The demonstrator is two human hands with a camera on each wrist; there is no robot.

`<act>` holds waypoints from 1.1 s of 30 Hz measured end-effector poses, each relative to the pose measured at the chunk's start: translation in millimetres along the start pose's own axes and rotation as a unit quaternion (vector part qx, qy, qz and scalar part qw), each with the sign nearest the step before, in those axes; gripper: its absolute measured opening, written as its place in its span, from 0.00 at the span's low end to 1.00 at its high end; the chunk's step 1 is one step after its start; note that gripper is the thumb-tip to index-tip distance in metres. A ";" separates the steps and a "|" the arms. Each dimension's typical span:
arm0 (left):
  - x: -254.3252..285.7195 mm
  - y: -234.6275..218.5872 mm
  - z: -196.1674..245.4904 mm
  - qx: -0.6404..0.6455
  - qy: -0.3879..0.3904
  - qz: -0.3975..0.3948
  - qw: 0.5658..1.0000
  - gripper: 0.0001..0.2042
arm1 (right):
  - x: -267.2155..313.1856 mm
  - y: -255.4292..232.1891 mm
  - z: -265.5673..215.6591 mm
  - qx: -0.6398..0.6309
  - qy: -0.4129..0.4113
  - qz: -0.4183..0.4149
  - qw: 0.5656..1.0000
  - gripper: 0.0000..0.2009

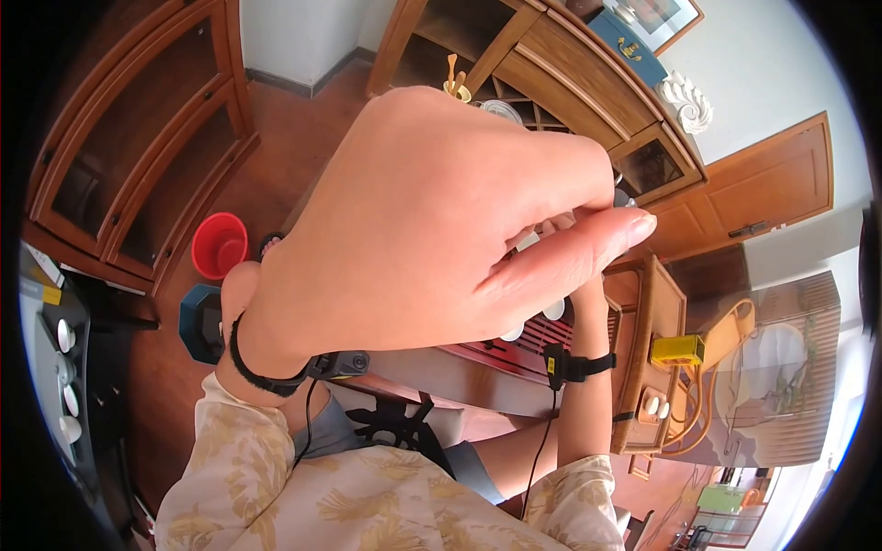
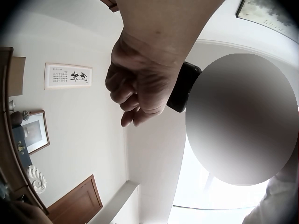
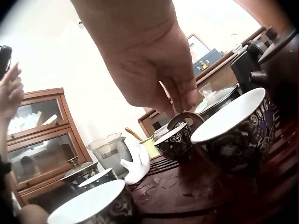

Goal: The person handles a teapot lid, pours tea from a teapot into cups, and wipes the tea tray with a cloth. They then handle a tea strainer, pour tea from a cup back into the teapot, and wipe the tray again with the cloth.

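My left hand [image 1: 432, 211] is raised close in front of the head camera and covers much of the tea tray [image 1: 496, 360]. Its fingers are curled with the thumb along the index finger, and no item shows in them. A black device [image 2: 184, 87] appears right beside that hand in the left wrist view. Down over the tray, my right hand [image 3: 154, 65] pinches a small dark piece with a curved rim [image 3: 192, 116]. Just below its fingertips stands a small patterned cup [image 3: 174, 145]. A larger patterned cup [image 3: 238, 140] is nearer the camera, with another cup [image 3: 117, 207] at lower left.
Around the tray are a dark teapot [image 3: 282, 60], a glass pitcher [image 3: 112, 151], a white ornament [image 3: 138, 165] and a lidded pot [image 3: 217, 100]. A red bucket [image 1: 220, 246] stands on the floor at left. A wicker cart [image 1: 648, 367] bears a yellow box [image 1: 677, 351].
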State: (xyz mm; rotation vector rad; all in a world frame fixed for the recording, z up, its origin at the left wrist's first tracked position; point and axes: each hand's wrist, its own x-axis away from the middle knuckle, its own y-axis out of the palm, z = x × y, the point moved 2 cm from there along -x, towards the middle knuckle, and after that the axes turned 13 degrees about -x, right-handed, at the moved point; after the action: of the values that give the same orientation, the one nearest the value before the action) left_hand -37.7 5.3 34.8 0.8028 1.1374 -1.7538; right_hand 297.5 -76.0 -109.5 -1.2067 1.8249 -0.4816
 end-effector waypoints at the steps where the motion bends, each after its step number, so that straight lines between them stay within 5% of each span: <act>1: 0.1 -0.5 0.0 0.001 0.003 0.000 1.000 0.04 | -1.2 0.0 -0.2 0.014 -0.007 0.003 1.000 0.07; 13: -0.6 -3.3 1.3 -0.017 -0.003 -0.015 1.000 0.04 | 34.8 -22.9 -38.6 -0.007 0.038 0.034 0.999 0.07; 17: 0.8 8.6 4.8 -0.024 -0.046 -0.002 0.999 0.04 | 53.8 -46.5 -42.3 -0.031 0.117 0.079 0.990 0.07; 20: 0.8 15.4 12.6 -0.005 -0.130 -0.031 0.991 0.04 | 59.4 -61.4 -41.0 -0.039 0.117 0.101 0.987 0.07; 28: 0.7 42.5 11.4 -0.116 -0.209 -0.080 0.968 0.02 | 65.5 -86.4 -36.3 -0.063 0.093 0.145 0.983 0.08; 33: 6.8 64.5 -9.9 -0.075 -0.214 -0.030 0.973 0.04 | 83.1 -88.6 -31.7 -0.074 0.111 0.152 0.979 0.07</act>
State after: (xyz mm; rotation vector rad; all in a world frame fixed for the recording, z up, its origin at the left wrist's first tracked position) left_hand 18.7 -0.8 1.9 0.2783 0.9911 -1.7558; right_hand 306.9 -193.8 -67.0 -0.9759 2.2245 -0.3193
